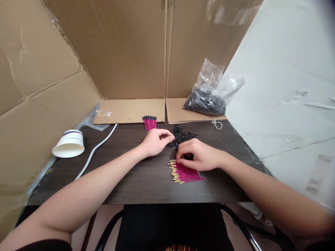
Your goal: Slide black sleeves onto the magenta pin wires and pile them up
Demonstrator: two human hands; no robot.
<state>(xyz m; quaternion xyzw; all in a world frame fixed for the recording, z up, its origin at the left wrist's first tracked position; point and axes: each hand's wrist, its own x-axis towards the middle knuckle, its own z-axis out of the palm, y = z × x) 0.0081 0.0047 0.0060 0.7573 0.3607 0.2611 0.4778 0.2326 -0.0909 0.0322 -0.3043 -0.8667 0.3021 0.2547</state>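
Note:
My left hand is closed in a pinch at the left edge of a loose pile of short black sleeves. Whatever lies between its fingertips is too small to make out. Bent over the table, my right hand has thumb and forefinger together at the upper edge of a spread of magenta wires, pinching one near its gold-coloured end. The gold ends point left. Behind my left hand lies a bunch of magenta wires with black-sleeved ends, its lower part partly covered by the hand.
A clear plastic bag of black sleeves rests on cardboard at the back right. A paper cup lies tipped at left, beside a white cable. Rubber bands lie at right. Cardboard walls enclose the back and left.

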